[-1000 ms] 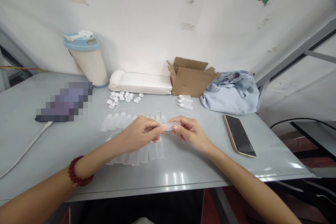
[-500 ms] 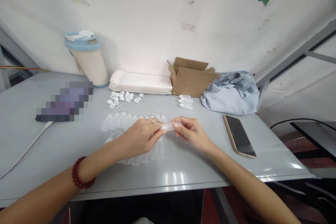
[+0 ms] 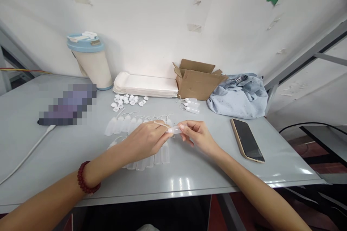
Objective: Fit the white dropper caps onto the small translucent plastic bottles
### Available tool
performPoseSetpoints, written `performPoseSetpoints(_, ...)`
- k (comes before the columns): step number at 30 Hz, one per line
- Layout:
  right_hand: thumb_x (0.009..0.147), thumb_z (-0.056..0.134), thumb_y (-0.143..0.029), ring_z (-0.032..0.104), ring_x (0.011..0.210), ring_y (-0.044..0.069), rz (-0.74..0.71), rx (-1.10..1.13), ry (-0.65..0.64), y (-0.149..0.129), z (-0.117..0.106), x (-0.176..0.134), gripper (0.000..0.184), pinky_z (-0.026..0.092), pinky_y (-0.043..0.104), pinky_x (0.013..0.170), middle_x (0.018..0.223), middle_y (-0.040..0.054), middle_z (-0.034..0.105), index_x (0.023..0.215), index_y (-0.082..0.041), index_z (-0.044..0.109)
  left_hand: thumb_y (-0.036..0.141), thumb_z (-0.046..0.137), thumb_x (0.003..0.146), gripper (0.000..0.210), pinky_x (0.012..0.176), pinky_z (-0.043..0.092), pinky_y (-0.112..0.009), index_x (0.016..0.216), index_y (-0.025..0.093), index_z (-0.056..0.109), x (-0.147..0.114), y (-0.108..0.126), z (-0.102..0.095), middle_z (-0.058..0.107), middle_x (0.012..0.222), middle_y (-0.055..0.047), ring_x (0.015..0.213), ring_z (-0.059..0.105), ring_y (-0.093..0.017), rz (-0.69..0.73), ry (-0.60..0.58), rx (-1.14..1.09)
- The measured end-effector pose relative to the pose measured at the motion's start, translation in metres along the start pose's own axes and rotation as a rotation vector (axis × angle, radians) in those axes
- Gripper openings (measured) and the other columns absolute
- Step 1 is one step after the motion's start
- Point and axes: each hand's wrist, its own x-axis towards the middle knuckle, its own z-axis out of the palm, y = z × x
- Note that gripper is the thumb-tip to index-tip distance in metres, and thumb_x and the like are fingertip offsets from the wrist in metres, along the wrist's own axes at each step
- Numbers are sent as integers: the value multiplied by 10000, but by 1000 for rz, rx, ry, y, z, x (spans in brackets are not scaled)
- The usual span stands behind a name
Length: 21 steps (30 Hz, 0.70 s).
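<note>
Nozzle [image 3: 162, 124] work, I guess: left hand [image 3: 150, 136] and right hand [image 3: 198, 136] both pinching your bottle [image 3: 176, 130], so steady pressure next.

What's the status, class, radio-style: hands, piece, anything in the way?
Left hand: gripping one end of clear piece. Right hand: pinching its other end. Other pieces close by, partly hidden by left hand.

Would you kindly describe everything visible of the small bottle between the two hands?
The small bottle is narrow and translucent whitish, apparently plastic. It is held roughly sideways above the table: the left hand grips its left end, the right hand its right end. A thin pale strand extends from near the left end over the left hand. Both ends are partly hidden; contents cannot be made out.
</note>
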Motion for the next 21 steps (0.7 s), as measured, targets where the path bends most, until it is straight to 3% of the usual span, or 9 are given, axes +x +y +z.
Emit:
performPoseSetpoints(6, 850, 572, -449, 424, 460, 75, -80, 31, 127, 2, -10, 6, 313, 332, 243, 481, 606, -15, 557, 760, -155, 628, 257, 391, 936, 250, 628, 424, -284, 856, 161, 608, 4, -16, -15, 625, 780, -40, 695, 575, -166, -222, -14, 5)
performPoseSetpoints(10, 827, 593, -441, 433, 496, 84, -81, -3, 243, -2, -15, 8, 278, 349, 251, 514, 634, -15, 569, 814, -166, 629, 254, 349, 914, 275, 671, 426, -317, 919, 167, 610, 6, -32, -33, 640, 908, -69, 780, 600, -210, -424, -99, 164)
performPoseSetpoints(13, 798, 616, -430, 447, 513, 91, -64, -53, 295, -4, -16, 9, 294, 355, 249, 516, 649, -12, 584, 916, -161, 627, 240, 316, 895, 315, 682, 430, -350, 995, 187, 610, 7, -41, -46, 638, 1035, -100, 888, 610, -274, -705, -203, 382)
performPoseSetpoints(16, 783, 612, -411, 508, 577, 116, -61, -105, 324, -3, -16, 11, 307, 379, 250, 536, 670, 0, 599, 952, -155, 610, 252, 310, 871, 334, 663, 439, -393, 932, 173, 629, 5, -50, -60, 651, 1002, -144, 891, 608, -339, -960, -259, 480)
performPoseSetpoints(21, 778, 597, -381, 529, 612, 126, -79, -252, 385, 5, -21, 14, 289, 405, 265, 582, 722, 0, 589, 967, -163, 602, 269, 384, 810, 306, 676, 454, -426, 937, 157, 639, -1, -65, -74, 650, 946, -178, 896, 595, -379, -1099, -285, 480)
